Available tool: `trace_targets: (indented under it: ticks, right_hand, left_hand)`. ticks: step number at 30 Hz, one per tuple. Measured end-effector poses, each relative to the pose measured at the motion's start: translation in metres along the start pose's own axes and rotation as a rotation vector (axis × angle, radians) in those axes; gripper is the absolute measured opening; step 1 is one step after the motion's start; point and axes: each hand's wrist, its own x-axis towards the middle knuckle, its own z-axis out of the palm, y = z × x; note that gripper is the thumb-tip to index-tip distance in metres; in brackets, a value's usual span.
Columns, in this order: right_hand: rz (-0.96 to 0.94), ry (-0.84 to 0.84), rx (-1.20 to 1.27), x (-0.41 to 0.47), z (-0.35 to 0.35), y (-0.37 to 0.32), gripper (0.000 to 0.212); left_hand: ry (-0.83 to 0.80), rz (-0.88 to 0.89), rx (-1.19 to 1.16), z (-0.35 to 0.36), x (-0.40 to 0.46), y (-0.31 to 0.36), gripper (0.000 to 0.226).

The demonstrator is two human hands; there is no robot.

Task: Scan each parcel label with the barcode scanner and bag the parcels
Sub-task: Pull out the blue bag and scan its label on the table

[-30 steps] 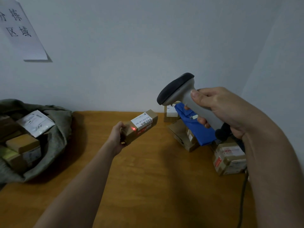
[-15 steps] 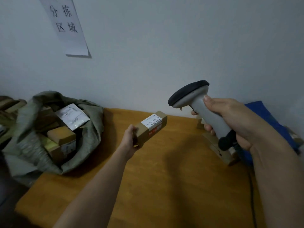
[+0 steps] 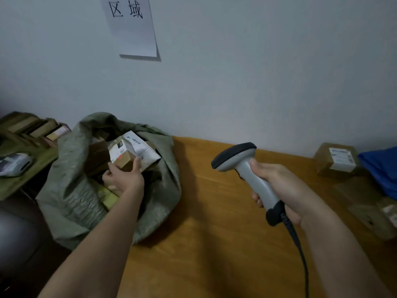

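Left hand (image 3: 123, 178) grips a small brown parcel (image 3: 125, 161), fingers curled round its near end, holding it low inside the mouth of the green sack (image 3: 71, 198) — judged as the bagging step, parcel about to be let go onto the pile. It sits against a white-labelled parcel (image 3: 137, 150) already in there; whether it rests on that one or is just touching, can't tell. Sack slumps at the left edge of the desk (image 3: 214, 244), mouth gaping toward the person, so a drop from this height looks easy.

Right hand (image 3: 279, 190) is wrapped round the handle of the barcode scanner (image 3: 242, 168), thumb up near the head, held clear above the desk with its nose pointing left (parked ready for the next label, probably). Its cable (image 3: 300, 254) trails down toward the near edge.

Far right: another labelled box (image 3: 335, 161) against the wall, beside a blue bag (image 3: 380, 168) and more cartons, blurred — likely the unscanned stock, kept on the scanner side. Left of the sack, a lower shelf carries flat boxes (image 3: 36, 127). A paper sign (image 3: 133, 26) hangs on the wall above.
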Motion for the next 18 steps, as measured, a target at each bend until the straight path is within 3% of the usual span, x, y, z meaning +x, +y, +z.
trace_targets:
  ticks: [2, 5, 8, 13, 18]
  right_hand:
    - [0.013, 0.019, 0.005, 0.009, 0.003, 0.001, 0.041]
    - [0.039, 0.060, 0.030, 0.016, -0.003, 0.003, 0.039]
    - [0.051, 0.124, 0.062, 0.011, -0.023, 0.005, 0.036]
    - [0.068, 0.363, 0.128, -0.016, -0.101, 0.025, 0.039]
    - [0.094, 0.617, 0.263, -0.055, -0.213, 0.064, 0.044]
  left_hand:
    - [0.023, -0.045, 0.090, 0.006, 0.008, 0.003, 0.086]
    - [0.011, -0.006, 0.166, 0.026, -0.009, 0.006, 0.069]
    - [-0.099, 0.073, 0.215, 0.060, -0.048, 0.005, 0.052]
    - [-0.366, 0.310, 0.247, 0.127, -0.152, 0.015, 0.045]
    - [-0.808, 0.666, 0.282, 0.185, -0.301, 0.022, 0.049]
